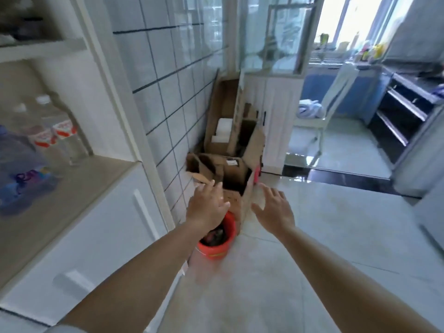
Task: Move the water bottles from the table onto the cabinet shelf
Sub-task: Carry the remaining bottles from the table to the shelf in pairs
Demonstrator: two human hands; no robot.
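Two clear water bottles point(58, 131) with white caps and red-and-white labels stand upright on the cabinet shelf point(79, 186) at the left. A large bluish container point(16, 164) sits in front of them on the same shelf. My left hand point(206, 205) and my right hand point(274, 207) are both stretched out in front of me over the floor, fingers spread, holding nothing. Both hands are well to the right of the shelf. The table is out of view.
Open cardboard boxes point(230, 150) lean against the tiled wall ahead. A red bucket point(216, 239) stands on the floor under my left hand. A doorway point(336, 140) at the right leads to a room with a white chair and dark shelves.
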